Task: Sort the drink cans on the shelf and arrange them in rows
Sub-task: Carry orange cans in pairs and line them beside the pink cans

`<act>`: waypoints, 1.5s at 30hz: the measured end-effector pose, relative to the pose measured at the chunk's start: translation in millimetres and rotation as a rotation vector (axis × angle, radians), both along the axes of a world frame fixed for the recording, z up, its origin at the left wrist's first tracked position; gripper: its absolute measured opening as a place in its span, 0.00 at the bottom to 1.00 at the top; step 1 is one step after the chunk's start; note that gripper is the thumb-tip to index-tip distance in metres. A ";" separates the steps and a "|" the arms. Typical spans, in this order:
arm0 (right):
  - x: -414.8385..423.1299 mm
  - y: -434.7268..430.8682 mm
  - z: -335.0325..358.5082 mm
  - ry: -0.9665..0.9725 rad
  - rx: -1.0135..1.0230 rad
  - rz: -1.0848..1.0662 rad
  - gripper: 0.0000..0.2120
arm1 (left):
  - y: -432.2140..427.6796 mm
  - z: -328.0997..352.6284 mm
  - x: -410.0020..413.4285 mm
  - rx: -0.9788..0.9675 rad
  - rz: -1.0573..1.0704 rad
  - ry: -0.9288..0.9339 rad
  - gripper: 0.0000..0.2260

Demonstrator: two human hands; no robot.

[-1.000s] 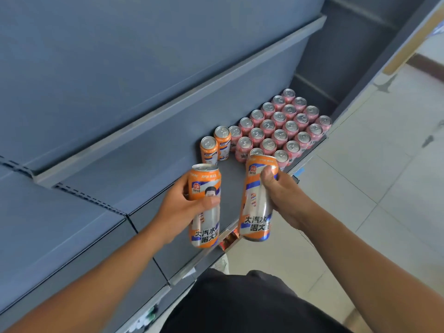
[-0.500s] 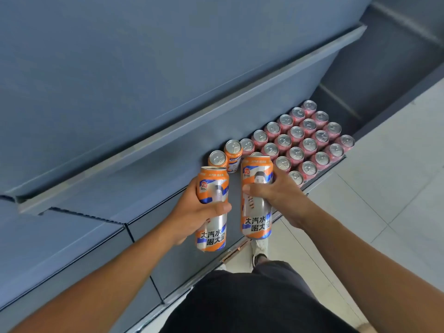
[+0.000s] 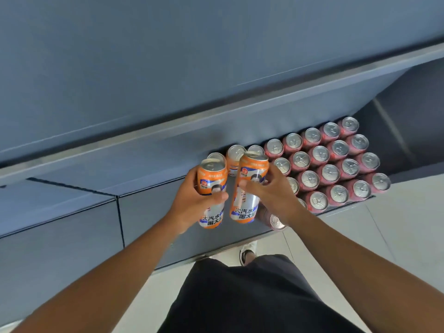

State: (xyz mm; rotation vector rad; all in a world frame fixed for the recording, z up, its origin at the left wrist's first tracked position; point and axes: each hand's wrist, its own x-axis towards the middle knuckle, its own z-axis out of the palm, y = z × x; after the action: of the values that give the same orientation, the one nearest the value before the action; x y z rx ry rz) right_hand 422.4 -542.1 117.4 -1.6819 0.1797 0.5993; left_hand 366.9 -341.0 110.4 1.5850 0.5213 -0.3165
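Observation:
My left hand (image 3: 192, 203) grips a tall orange and silver drink can (image 3: 212, 181) upright over the grey shelf (image 3: 149, 212). My right hand (image 3: 276, 198) grips a second tall orange can (image 3: 249, 188) just to its right, the two cans nearly side by side. Behind them two orange cans (image 3: 234, 155) stand at the shelf's back. To the right, several pink cans (image 3: 336, 162) stand in tidy rows. One pink can (image 3: 276, 221) shows under my right wrist at the shelf's front edge.
An upper grey shelf (image 3: 216, 104) overhangs the cans' back rows. The lower shelf's left part is bare metal, with a seam (image 3: 120, 219) between panels. Below are pale floor tiles (image 3: 408, 248), my dark shorts and a shoe (image 3: 247, 253).
Both hands moved forward with their cans, closer to the two orange cans at the back. My view shifted over the shelf, so the pink rows sit further right.

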 end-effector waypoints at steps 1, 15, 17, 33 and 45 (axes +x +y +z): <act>4.9 -2.1 -3.2 0.001 0.001 0.014 0.18 | -3.9 -4.4 1.1 0.004 0.022 -0.001 0.28; 42.3 -9.3 -47.8 -0.194 -0.133 0.230 0.31 | -40.3 -70.6 -1.5 0.256 0.262 -0.056 0.28; 44.0 -7.6 -54.2 -0.210 -0.168 0.270 0.30 | -41.8 -77.5 0.7 0.254 0.249 -0.036 0.30; 31.7 6.3 -96.4 -0.375 -0.684 0.468 0.33 | -49.0 -120.9 13.2 0.229 0.293 -0.020 0.34; 33.4 3.6 -79.3 -0.528 -0.762 0.580 0.34 | -33.1 -109.5 5.7 0.333 0.085 -0.024 0.32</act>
State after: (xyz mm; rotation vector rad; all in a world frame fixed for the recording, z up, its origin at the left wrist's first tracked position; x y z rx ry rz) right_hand 455.8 -538.5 38.0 -2.6039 -0.5473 0.5065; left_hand 372.7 -374.2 1.0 1.8789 0.6457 -0.1501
